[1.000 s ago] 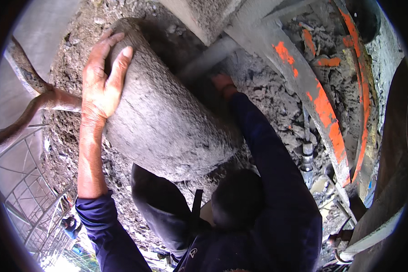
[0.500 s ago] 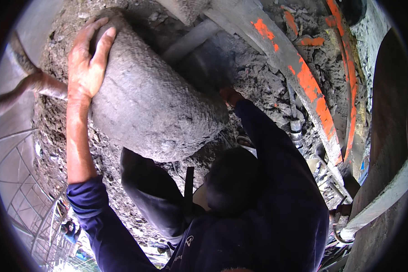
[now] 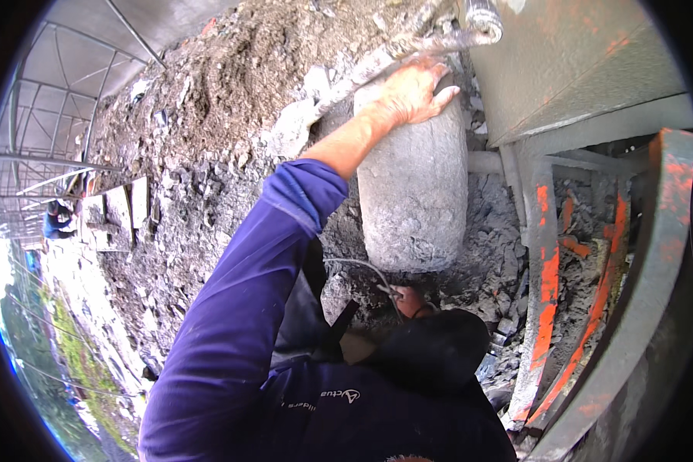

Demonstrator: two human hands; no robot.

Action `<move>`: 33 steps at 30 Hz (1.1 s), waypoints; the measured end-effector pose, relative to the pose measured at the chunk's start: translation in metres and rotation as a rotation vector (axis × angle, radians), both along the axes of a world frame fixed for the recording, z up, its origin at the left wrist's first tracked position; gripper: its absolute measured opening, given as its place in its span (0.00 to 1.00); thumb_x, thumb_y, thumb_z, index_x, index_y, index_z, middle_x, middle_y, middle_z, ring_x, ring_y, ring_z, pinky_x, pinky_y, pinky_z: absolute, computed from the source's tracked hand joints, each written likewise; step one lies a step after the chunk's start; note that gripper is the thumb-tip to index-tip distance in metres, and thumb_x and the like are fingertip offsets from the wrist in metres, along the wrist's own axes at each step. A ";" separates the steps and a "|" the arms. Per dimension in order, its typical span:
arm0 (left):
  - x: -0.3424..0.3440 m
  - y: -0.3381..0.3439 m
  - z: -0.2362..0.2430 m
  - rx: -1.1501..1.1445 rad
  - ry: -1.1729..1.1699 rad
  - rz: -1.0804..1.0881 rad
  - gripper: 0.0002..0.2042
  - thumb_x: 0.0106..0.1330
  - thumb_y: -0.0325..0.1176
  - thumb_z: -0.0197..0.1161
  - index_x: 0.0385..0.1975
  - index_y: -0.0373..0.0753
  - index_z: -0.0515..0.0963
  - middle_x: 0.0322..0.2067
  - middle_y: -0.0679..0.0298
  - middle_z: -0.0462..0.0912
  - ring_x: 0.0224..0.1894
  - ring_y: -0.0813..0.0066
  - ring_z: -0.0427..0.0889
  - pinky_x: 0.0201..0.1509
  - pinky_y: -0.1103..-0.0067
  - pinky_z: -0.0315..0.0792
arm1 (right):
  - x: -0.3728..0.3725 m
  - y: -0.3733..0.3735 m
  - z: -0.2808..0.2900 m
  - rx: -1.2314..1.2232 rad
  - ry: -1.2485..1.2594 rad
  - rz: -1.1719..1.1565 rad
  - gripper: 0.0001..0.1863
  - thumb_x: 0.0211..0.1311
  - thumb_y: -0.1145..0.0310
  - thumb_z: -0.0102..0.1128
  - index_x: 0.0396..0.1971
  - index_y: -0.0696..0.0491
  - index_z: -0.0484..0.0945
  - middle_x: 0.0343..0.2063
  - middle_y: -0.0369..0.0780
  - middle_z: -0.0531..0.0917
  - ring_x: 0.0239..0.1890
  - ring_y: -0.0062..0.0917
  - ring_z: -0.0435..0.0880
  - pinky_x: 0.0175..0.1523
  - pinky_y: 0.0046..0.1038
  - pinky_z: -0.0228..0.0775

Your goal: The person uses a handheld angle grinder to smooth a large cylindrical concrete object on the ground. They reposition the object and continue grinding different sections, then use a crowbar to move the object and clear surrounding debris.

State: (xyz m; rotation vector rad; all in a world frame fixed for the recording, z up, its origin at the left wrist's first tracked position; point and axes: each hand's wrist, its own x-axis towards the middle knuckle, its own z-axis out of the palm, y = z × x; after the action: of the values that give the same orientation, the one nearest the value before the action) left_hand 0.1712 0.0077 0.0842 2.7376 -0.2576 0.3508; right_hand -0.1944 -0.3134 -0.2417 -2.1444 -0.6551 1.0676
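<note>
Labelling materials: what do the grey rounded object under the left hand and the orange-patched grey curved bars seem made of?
Grey rounded object: possibly concrete or cement-caked; matte, pitted surface; core unclear.
Orange-patched grey curved bars: probably painted metal; orange seems to show through dull crust.

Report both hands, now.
Left hand: open, laid on the dusty grey object.
Right hand: at the thin curved cord, partly hidden; grip cannot be told.
</note>
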 end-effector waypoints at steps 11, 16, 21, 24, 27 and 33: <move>-0.044 0.034 0.033 -0.288 -0.507 0.593 0.30 0.57 0.50 0.75 0.51 0.33 0.78 0.51 0.43 0.81 0.57 0.47 0.80 0.57 0.58 0.78 | -0.032 -0.099 0.094 0.059 0.288 -0.874 0.21 0.72 0.65 0.60 0.63 0.51 0.80 0.42 0.45 0.89 0.35 0.32 0.86 0.45 0.38 0.79; -0.053 0.062 0.033 -0.414 -0.039 0.347 0.17 0.53 0.45 0.72 0.40 0.44 0.86 0.34 0.47 0.88 0.42 0.45 0.89 0.49 0.57 0.82 | -0.039 -0.101 0.150 0.010 0.141 -0.886 0.21 0.71 0.64 0.61 0.61 0.52 0.81 0.41 0.45 0.89 0.36 0.32 0.86 0.46 0.38 0.79; -0.162 0.121 0.069 -0.591 -0.367 0.493 0.10 0.53 0.39 0.69 0.31 0.41 0.84 0.31 0.48 0.88 0.39 0.46 0.88 0.45 0.59 0.82 | -0.032 -0.103 0.190 -0.001 -0.030 -0.890 0.20 0.71 0.62 0.61 0.60 0.52 0.81 0.41 0.45 0.89 0.37 0.31 0.86 0.46 0.38 0.78; -0.223 0.220 0.114 -0.515 -0.826 0.688 0.14 0.66 0.40 0.68 0.26 0.35 0.83 0.23 0.50 0.85 0.26 0.54 0.87 0.35 0.63 0.79 | -0.028 -0.102 0.208 -0.015 -0.118 -0.882 0.20 0.71 0.61 0.62 0.59 0.53 0.81 0.41 0.45 0.89 0.37 0.31 0.85 0.46 0.38 0.78; -0.320 0.341 0.119 -0.985 -0.990 0.969 0.22 0.66 0.48 0.71 0.29 0.29 0.82 0.21 0.53 0.84 0.23 0.66 0.81 0.33 0.63 0.76 | -0.024 -0.100 0.219 -0.008 -0.214 -0.863 0.20 0.71 0.60 0.62 0.58 0.53 0.82 0.40 0.45 0.89 0.37 0.31 0.85 0.47 0.38 0.78; -0.632 0.457 -0.041 -1.676 -1.043 1.518 0.49 0.71 0.71 0.51 0.77 0.33 0.53 0.72 0.43 0.65 0.59 0.54 0.78 0.62 0.58 0.71 | -0.021 -0.103 0.247 0.001 -0.351 -0.880 0.20 0.71 0.58 0.63 0.57 0.54 0.82 0.40 0.45 0.88 0.38 0.31 0.85 0.47 0.38 0.77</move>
State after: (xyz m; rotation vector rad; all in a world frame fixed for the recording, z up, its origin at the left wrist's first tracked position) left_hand -0.4606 0.4647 0.0428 0.4624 1.2622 1.3840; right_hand -0.2154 -0.4164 0.0053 -2.2616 0.1738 0.2182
